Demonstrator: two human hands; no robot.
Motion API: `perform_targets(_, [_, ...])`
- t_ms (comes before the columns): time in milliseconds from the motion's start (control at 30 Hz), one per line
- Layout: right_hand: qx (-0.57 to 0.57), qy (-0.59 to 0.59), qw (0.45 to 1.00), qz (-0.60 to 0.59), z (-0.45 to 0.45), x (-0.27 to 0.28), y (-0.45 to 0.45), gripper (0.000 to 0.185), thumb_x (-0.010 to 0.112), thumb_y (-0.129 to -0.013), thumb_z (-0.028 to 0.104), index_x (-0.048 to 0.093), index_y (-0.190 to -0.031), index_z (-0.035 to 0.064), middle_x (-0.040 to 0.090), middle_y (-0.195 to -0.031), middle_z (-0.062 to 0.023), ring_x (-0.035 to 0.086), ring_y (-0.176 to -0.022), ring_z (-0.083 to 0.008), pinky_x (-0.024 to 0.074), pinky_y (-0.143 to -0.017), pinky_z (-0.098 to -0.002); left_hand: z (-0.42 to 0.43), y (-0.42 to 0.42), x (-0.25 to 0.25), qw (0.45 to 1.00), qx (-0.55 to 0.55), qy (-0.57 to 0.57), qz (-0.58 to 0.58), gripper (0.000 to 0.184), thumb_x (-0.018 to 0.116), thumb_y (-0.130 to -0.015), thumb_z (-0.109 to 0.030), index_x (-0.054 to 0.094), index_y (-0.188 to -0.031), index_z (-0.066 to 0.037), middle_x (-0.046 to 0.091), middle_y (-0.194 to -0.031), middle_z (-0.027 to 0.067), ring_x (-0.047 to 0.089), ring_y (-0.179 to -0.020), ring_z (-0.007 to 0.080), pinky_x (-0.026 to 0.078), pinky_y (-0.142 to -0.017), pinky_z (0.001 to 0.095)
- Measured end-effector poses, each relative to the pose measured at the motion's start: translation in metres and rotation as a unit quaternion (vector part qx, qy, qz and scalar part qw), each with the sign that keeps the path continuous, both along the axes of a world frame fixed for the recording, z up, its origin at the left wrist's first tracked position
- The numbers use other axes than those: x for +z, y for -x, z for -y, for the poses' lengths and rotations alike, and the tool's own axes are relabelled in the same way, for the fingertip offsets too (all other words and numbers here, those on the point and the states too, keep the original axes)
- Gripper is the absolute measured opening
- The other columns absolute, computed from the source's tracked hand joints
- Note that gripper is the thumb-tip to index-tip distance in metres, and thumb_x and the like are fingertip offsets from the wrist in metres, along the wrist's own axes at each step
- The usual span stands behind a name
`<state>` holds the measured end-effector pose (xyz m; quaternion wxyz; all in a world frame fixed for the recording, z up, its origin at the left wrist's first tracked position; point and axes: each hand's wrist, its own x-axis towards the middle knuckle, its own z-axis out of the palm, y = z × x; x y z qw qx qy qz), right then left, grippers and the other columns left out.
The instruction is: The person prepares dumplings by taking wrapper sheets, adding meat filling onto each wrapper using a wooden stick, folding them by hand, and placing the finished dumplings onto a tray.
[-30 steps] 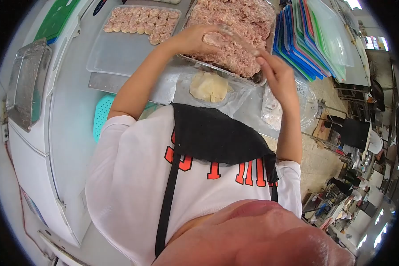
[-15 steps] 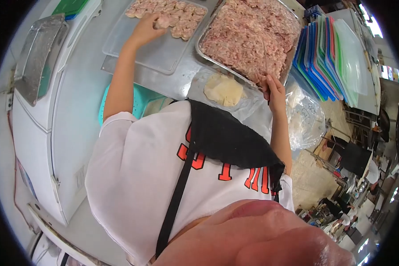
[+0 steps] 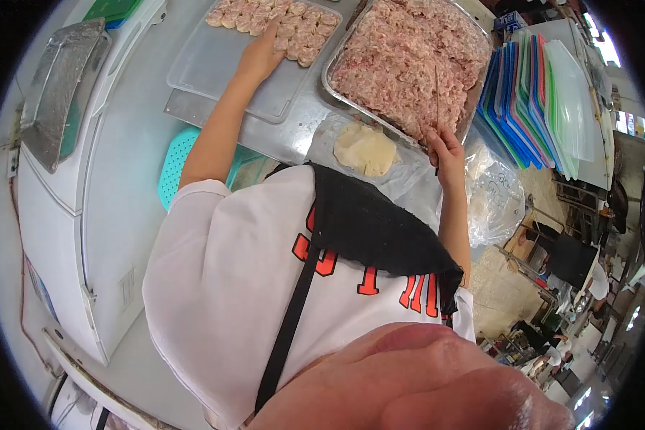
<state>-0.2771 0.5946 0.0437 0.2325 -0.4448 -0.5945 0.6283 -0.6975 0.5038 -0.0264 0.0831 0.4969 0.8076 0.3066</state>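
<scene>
My left hand reaches over a translucent plastic tray, its index finger stretched out against the near edge of the rows of meat-filled dumplings. The fingers look apart, though part of the hand hides the dumplings under it. My right hand is closed around the handle of a thin, narrow spatula, whose blade lies over the minced meat filling in a large metal pan. Between my hands, a stack of pale round dumpling wrappers sits on a clear plastic sheet.
Coloured plastic trays or lids stand stacked right of the pan. Below them is a clear plastic bag. A turquoise basket sits under the metal table's edge. White freezers line the left, with an empty metal pan on top.
My left hand has moved right and slightly towards me along the dumplings; the dumpling it pinched is no longer seen between its fingers. My right hand has shifted slightly, still holding the spatula.
</scene>
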Motion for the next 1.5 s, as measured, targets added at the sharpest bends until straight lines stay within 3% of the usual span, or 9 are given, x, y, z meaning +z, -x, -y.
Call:
perform_targets(133, [0.038, 0.034, 0.998, 0.034, -0.006, 0.015, -0.003, 0.028, 0.059, -0.094, 0.02, 0.063, -0.116, 0.002, 0.056, -0.069, 0.0017, 0.048, -0.053, -0.0064, 0.0346, -0.046, -0.0215, 0.001, 0.014, -0.003, 0.998, -0.059, -0.005, -0.016, 0.072, 0.071, -0.078, -0.016, 0.036, -0.141, -0.011, 0.059, -0.12, 0.0194, 0.055, -0.114, 0.0372, 0.047, -0.091, 0.044])
perform_targets(233, [0.146, -0.48, 0.846, 0.181, -0.027, 0.014, -0.02, 0.029, 0.059, -0.093, 0.02, 0.063, -0.116, 0.0022, 0.065, -0.08, -0.0086, 0.063, -0.069, -0.0211, 0.0473, -0.062, -0.0321, 0.009, 0.005, 0.017, 0.993, -0.097, -0.012, -0.071, 0.051, 0.068, -0.081, -0.016, 0.05, -0.128, -0.009, 0.062, -0.112, 0.015, 0.056, -0.112, 0.0345, 0.048, -0.09, 0.0432])
perform_targets(267, [0.159, -0.392, 0.861, 0.284, -0.035, 0.027, -0.03, 0.029, 0.059, -0.093, 0.025, 0.065, -0.113, 0.0051, 0.067, -0.092, -0.0169, 0.064, -0.088, -0.0345, 0.048, -0.079, -0.0397, 0.012, -0.009, 0.035, 0.988, -0.107, -0.05, -0.1, 0.042, 0.067, -0.082, -0.017, 0.056, -0.121, -0.008, 0.063, -0.109, 0.0134, 0.057, -0.11, 0.0334, 0.048, -0.088, 0.0425])
perform_targets(400, [0.144, -0.453, 0.783, 0.402, -0.059, 0.072, -0.026, 0.03, 0.057, -0.093, 0.035, 0.07, -0.102, 0.0098, 0.065, -0.087, -0.0163, 0.063, -0.082, -0.0353, 0.0488, -0.072, -0.0407, 0.016, -0.091, 0.081, 0.956, -0.256, -0.109, 0.088, 0.015, 0.063, -0.085, -0.018, 0.066, -0.095, -0.006, 0.064, -0.1, 0.0089, 0.06, -0.1, 0.0293, 0.049, -0.082, 0.0403])
perform_targets(567, [0.12, -0.578, 0.69, 0.42, -0.074, 0.054, 0.003, 0.034, 0.054, -0.094, 0.039, 0.067, -0.081, 0.0101, 0.065, -0.081, -0.0125, 0.064, -0.077, -0.0315, 0.05, -0.066, -0.0425, 0.02, -0.179, 0.039, 0.851, -0.51, -0.068, 0.104, 0.021, 0.068, -0.08, -0.017, 0.063, -0.095, -0.003, 0.059, -0.093, 0.0106, 0.057, -0.094, 0.0293, 0.046, -0.084, 0.0388])
perform_targets(667, [0.133, -0.567, 0.702, 0.41, -0.063, 0.028, 0.002, 0.036, 0.052, -0.094, 0.039, 0.064, -0.077, 0.0096, 0.066, -0.076, -0.0134, 0.064, -0.071, -0.0334, 0.0503, -0.061, -0.0443, 0.028, -0.195, 0.031, 0.83, -0.551, -0.078, 0.041, 0.033, 0.073, -0.075, -0.015, 0.06, -0.103, -0.004, 0.054, -0.1, 0.0121, 0.051, -0.104, 0.032, 0.042, -0.092, 0.0419])
perform_targets(1000, [0.197, -0.499, 0.772, 0.341, -0.015, 0.007, -0.02, 0.028, 0.059, -0.092, 0.035, 0.071, -0.09, 0.0103, 0.067, -0.082, -0.0106, 0.064, -0.076, -0.0316, 0.0513, -0.065, -0.0409, 0.017, -0.191, 0.021, 0.831, -0.548, -0.082, 0.05, 0.016, 0.066, -0.083, -0.021, 0.064, -0.088, -0.006, 0.056, -0.087, 0.0075, 0.056, -0.091, 0.0282, 0.046, -0.084, 0.0389])
perform_targets(1300, [0.075, -0.612, 0.638, 0.462, -0.056, 0.064, -0.009, 0.024, 0.06, -0.089, 0.034, 0.068, -0.082, 0.0129, 0.066, -0.083, -0.0067, 0.065, -0.079, -0.0283, 0.052, -0.064, -0.0393, 0.014, -0.221, 0.008, 0.853, -0.496, -0.157, -0.045, 0.021, 0.069, -0.08, -0.022, 0.065, -0.092, -0.006, 0.058, -0.089, 0.008, 0.056, -0.092, 0.0281, 0.046, -0.081, 0.0366])
perform_targets(1500, [0.105, -0.564, 0.696, 0.431, -0.044, 0.023, -0.015, 0.029, 0.056, -0.092, 0.035, 0.066, -0.082, 0.0099, 0.065, -0.074, -0.0112, 0.064, -0.069, -0.0323, 0.051, -0.06, -0.0438, 0.008, -0.209, -0.004, 0.835, -0.541, -0.096, -0.019, 0.028, 0.072, -0.076, -0.026, 0.066, -0.095, -0.007, 0.057, -0.1, 0.0071, 0.053, -0.096, 0.0275, 0.045, -0.085, 0.0376])
